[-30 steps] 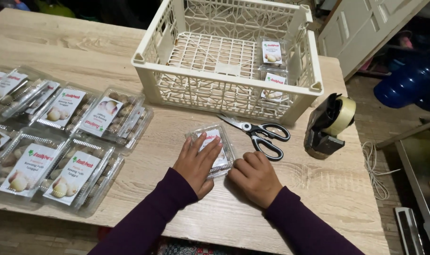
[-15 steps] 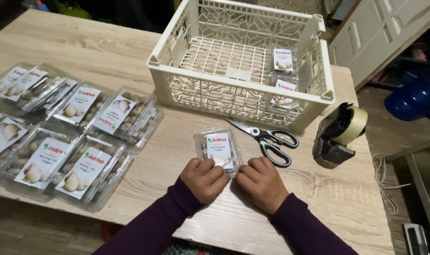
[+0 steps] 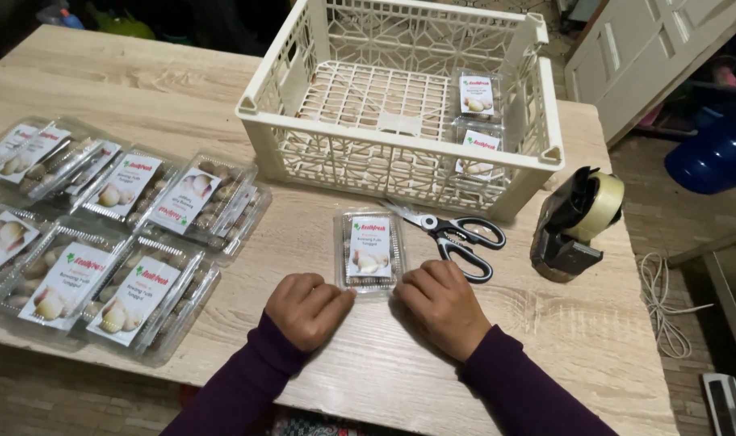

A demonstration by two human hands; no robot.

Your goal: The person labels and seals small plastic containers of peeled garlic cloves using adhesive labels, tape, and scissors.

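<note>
Just below the middle of the frame, a small clear plastic clamshell pack with a white printed label (image 3: 370, 252) lies flat on the pale wooden table (image 3: 142, 89), and both hands rest at its near edge. The left hand (image 3: 306, 308) is curled into a loose fist with its knuckles against the lower left corner; the right hand (image 3: 442, 305) is curled likewise at the lower right corner. Neither has the pack enclosed; they only press or touch its rim. The pack looks light, its thin shell springy and easily dented, smooth enough to slip, so the stiffer rim along the long sides seems the best hold. To its right lie black-handled scissors (image 3: 457, 234) and a tape dispenser (image 3: 579, 220); above stands a cream lattice crate (image 3: 400, 173). Compared with a second ago, the hands have drawn back from on top of the pack to its near edge, uncovering the label.
</note>
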